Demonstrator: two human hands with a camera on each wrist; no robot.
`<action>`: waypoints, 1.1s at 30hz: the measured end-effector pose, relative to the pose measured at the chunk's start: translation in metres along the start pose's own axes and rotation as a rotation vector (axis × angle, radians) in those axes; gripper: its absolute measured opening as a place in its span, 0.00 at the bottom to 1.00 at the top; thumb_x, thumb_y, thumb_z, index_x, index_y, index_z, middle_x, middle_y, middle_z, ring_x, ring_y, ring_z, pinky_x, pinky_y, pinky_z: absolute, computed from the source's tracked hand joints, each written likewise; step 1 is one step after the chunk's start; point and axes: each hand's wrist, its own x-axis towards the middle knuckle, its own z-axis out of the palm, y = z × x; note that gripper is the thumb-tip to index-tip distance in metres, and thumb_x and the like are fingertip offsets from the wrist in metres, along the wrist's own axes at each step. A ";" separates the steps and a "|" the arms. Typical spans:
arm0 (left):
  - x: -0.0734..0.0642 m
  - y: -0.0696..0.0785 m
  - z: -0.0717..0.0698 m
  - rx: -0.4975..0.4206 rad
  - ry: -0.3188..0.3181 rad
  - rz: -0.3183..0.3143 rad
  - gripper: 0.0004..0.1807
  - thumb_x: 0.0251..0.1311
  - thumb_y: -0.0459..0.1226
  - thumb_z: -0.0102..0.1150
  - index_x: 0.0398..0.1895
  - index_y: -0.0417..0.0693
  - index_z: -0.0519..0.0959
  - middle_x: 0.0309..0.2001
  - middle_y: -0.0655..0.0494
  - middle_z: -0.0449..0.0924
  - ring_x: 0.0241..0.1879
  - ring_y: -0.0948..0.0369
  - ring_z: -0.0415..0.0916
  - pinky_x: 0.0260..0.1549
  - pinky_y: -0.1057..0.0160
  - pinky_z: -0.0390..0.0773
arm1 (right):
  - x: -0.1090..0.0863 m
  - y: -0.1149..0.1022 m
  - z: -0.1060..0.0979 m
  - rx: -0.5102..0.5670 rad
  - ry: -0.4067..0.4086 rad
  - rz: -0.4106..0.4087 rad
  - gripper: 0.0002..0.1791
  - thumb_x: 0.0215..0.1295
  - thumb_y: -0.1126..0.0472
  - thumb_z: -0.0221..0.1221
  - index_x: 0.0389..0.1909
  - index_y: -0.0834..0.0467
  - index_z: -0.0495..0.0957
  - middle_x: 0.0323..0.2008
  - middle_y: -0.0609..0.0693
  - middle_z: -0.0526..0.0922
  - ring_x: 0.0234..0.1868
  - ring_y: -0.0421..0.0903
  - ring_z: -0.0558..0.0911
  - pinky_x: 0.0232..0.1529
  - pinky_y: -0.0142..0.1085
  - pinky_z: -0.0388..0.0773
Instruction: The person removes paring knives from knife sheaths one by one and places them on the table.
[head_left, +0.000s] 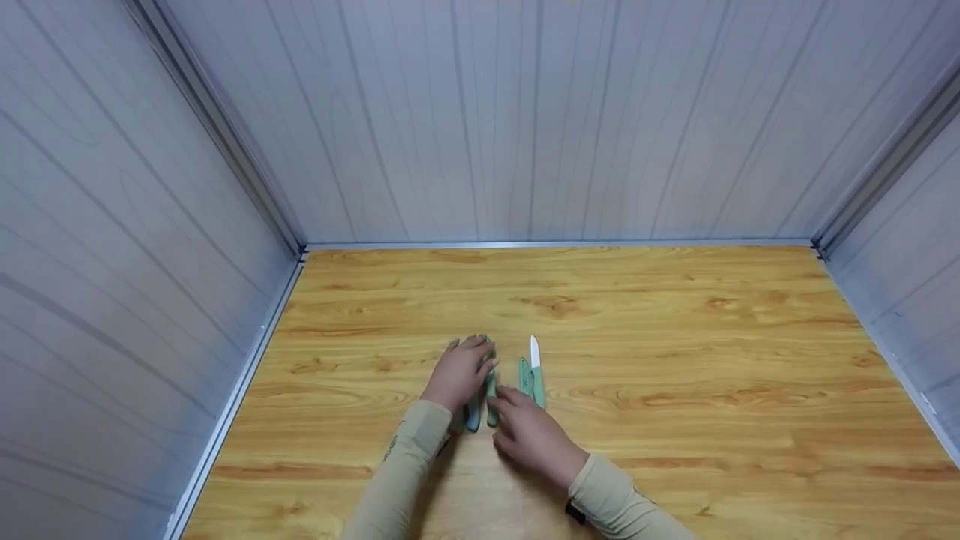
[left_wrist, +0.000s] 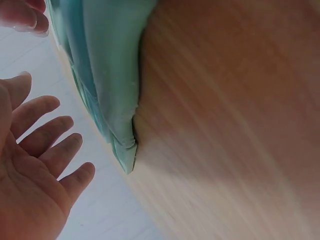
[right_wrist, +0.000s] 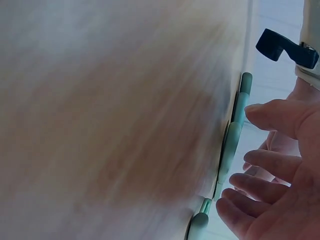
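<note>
My left hand [head_left: 457,375] is over a row of slim handled tools, hiding much of them. Its fingers are extended and loosely bent in the left wrist view. Below it show a blue handle [head_left: 472,418] and a green handle [head_left: 491,411], side by side on the table. My right hand [head_left: 536,439] is just right of the green handle, its fingertips close to it and its fingers loosely bent. Beyond those fingers lies a knife [head_left: 538,384] with a white blade and green handle, blade pointing away, beside a green sheath [head_left: 524,375].
The wood-grain table [head_left: 712,375] is bordered by a pale panelled back wall [head_left: 525,127] and side walls. A metal strip [head_left: 232,390] runs along the table's left edge. A dark clip-like piece [right_wrist: 282,47] sticks out from the right sleeve.
</note>
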 end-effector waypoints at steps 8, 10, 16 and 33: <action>0.003 -0.001 0.003 0.076 -0.023 0.041 0.24 0.71 0.48 0.47 0.64 0.47 0.72 0.65 0.46 0.67 0.66 0.49 0.61 0.65 0.44 0.54 | 0.003 0.000 0.001 -0.042 -0.013 -0.022 0.27 0.60 0.63 0.59 0.61 0.66 0.71 0.64 0.61 0.67 0.64 0.55 0.68 0.62 0.46 0.66; 0.005 -0.001 0.003 0.082 -0.034 0.044 0.24 0.71 0.48 0.46 0.64 0.47 0.72 0.66 0.46 0.66 0.67 0.49 0.60 0.65 0.44 0.54 | 0.003 0.000 0.002 -0.050 -0.020 -0.028 0.27 0.61 0.62 0.59 0.61 0.66 0.71 0.64 0.61 0.67 0.64 0.54 0.68 0.62 0.46 0.66; 0.008 -0.003 0.003 0.107 -0.060 0.069 0.24 0.72 0.47 0.44 0.65 0.46 0.70 0.67 0.44 0.64 0.67 0.48 0.58 0.66 0.44 0.52 | 0.005 -0.002 0.005 -0.072 -0.022 -0.047 0.26 0.63 0.61 0.59 0.61 0.64 0.71 0.64 0.60 0.66 0.63 0.54 0.68 0.61 0.45 0.67; 0.013 -0.004 0.006 0.158 -0.037 0.090 0.22 0.71 0.43 0.47 0.63 0.43 0.72 0.65 0.43 0.66 0.65 0.49 0.62 0.65 0.46 0.55 | 0.009 -0.002 0.006 -0.124 -0.022 -0.066 0.28 0.63 0.61 0.59 0.64 0.65 0.68 0.66 0.61 0.63 0.65 0.54 0.66 0.62 0.45 0.66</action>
